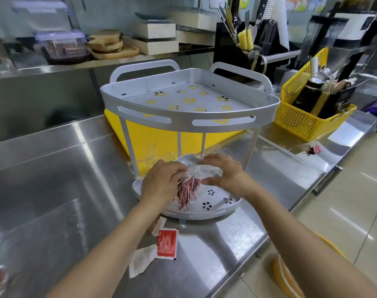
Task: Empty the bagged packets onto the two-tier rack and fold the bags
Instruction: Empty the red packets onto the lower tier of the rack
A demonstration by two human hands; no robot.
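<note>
The left hand [161,181] and right hand [225,173] both pinch a clear bag [204,172] over the lower tier [217,201] of the two-tier rack [189,123], fingers closed on its plastic. The bag is held upended, closed end high by the right hand, its mouth aimed down at the tier, likely so the packets [186,190] slide out. Their bunch runs long axis roughly vertical, tips nearly on the tier. The upper tier [183,97] is bare. In front of the rack, a red packet [166,244] and others lie on the table [215,244].
</note>
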